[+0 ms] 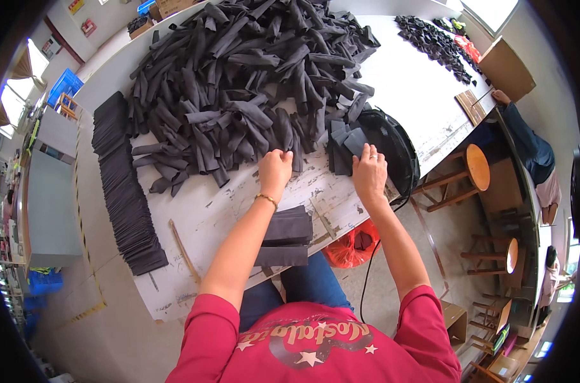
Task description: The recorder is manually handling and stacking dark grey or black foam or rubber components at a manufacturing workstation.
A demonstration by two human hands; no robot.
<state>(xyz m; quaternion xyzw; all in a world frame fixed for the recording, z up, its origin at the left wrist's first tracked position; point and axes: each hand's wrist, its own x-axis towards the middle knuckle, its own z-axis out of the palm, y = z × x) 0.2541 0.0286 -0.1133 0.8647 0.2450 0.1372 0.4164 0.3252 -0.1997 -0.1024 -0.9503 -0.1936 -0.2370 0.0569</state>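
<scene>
A large heap of dark grey fabric pieces (239, 83) is spread over the far half of the white table (213, 210). The left hand (275, 169) is laid at the heap's near edge, its fingers curled into the pieces. The right hand (370, 172) is pressed flat, fingers together, on a small bunch of folded pieces (344, 147) near the table's right edge, beside a black round fan (395, 150). A neat stack of folded pieces (287, 236) is kept at the near edge, and a long row of stacked pieces (124, 185) is set along the left edge.

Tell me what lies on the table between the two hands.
Head view: only bare, scuffed white table lies between the left hand and the right hand; no fabric there.
</scene>
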